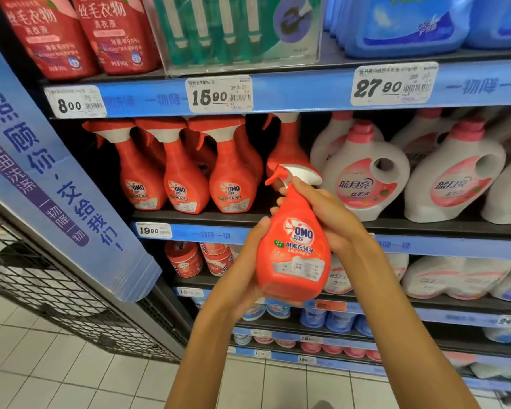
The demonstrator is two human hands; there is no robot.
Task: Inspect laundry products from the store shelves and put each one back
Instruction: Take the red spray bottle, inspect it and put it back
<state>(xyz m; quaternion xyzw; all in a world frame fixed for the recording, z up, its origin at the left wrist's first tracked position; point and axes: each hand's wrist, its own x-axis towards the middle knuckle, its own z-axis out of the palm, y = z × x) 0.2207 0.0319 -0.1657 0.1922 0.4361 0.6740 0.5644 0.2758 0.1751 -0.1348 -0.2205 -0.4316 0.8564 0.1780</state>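
A red OMO spray bottle (294, 246) with a white and red trigger head is held upright in front of the shelves, label facing me. My left hand (245, 273) cups its lower left side and base. My right hand (325, 211) wraps the neck and back just under the trigger. Behind it, a row of matching red spray bottles (183, 178) stands on the middle shelf (195, 216), with a gap at the right end of the row.
White jugs with pink caps (369, 178) fill the shelf to the right. Red pouches (80, 33) and blue jugs (407, 25) sit on the shelf above. A slanted blue sign panel (50, 184) and a black wire rack (42, 284) stand at left over white floor tiles.
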